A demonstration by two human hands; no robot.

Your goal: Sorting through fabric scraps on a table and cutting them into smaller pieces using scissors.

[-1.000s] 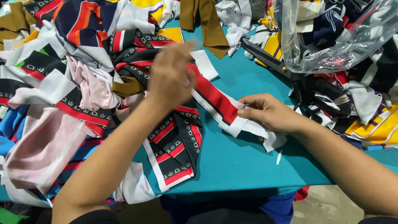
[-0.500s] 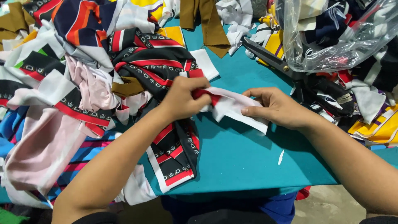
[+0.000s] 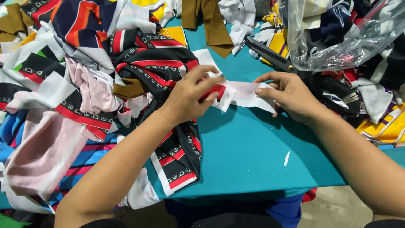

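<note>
Item: fabric sorting, teal counter (image 3: 253, 169), listed near to far. Near edge: small white scrap (image 3: 287, 158), loose on bare counter. Mid: left hand (image 3: 190, 95), fingers pinched on red end of fabric strip (image 3: 242, 93); right hand (image 3: 291, 95), fingers closed on the white end. Change vs 1 s ago: strip was stretched low across the counter w/ hands apart; now folded short, white side up, hands close together & further up the counter. Reads as strip being gathered, not spread. Left: black/red patterned cloth pile (image 3: 147, 63). Far: scissors (image 3: 270, 55), clear plastic bag (image 3: 346, 38) of scraps.
</note>
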